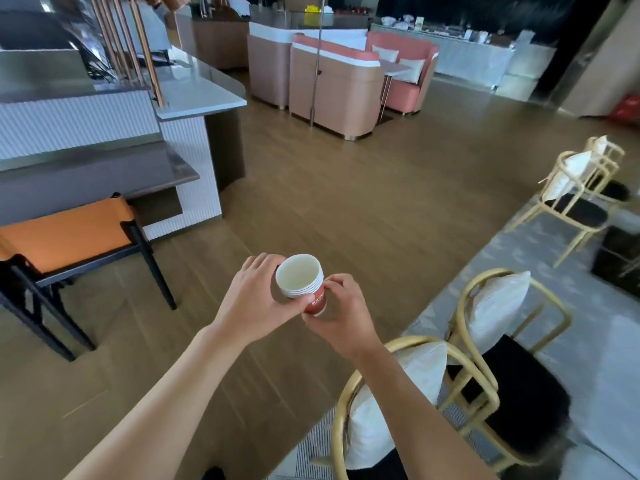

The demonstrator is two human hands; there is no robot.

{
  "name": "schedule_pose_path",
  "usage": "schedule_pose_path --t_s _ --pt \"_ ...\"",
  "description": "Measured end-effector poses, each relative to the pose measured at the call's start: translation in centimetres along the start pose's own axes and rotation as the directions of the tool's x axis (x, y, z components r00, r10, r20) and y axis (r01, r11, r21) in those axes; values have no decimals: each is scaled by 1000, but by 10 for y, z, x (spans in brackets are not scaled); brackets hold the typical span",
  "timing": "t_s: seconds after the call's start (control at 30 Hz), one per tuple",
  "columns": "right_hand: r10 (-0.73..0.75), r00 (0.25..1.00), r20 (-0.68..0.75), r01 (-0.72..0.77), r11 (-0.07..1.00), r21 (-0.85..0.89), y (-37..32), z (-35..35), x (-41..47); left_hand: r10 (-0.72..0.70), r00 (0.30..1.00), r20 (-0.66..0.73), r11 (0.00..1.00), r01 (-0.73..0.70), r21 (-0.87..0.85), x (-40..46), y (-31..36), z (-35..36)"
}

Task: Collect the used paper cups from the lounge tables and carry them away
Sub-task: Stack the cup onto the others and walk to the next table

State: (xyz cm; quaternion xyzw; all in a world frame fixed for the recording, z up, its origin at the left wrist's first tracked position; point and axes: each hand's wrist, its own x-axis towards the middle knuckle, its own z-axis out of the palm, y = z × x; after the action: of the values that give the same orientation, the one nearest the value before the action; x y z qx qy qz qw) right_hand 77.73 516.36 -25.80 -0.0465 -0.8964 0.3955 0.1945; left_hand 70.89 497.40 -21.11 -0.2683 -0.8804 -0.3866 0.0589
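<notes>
Both the left hand (258, 299) and right hand (341, 311) grip the nested stack of red-and-white paper cups (302, 282) (tilted forward); loosening either grip risks spilling residue.

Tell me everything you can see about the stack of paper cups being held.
The stack of paper cups is several nested cups, white rolled rims layered at the top, red outer wall with white lettering too small to read. The top cup's pale inside looks empty. It tilts, mouth toward the camera, above the wooden floor. The left hand grips it from the left; the right hand holds its lower part.
</notes>
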Motion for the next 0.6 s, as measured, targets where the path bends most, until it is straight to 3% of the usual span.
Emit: schedule_pose_path --t_s 0.3,0.6 --pt "69 993 -99 -76 994 -72 -49 55 75 57 997 52 986 -48 -162 82 -77 -43" --pt "111 991 -68 -119 984 -133 -82 107 131 46 996 79 972 -26 -232 129 -146 -73"
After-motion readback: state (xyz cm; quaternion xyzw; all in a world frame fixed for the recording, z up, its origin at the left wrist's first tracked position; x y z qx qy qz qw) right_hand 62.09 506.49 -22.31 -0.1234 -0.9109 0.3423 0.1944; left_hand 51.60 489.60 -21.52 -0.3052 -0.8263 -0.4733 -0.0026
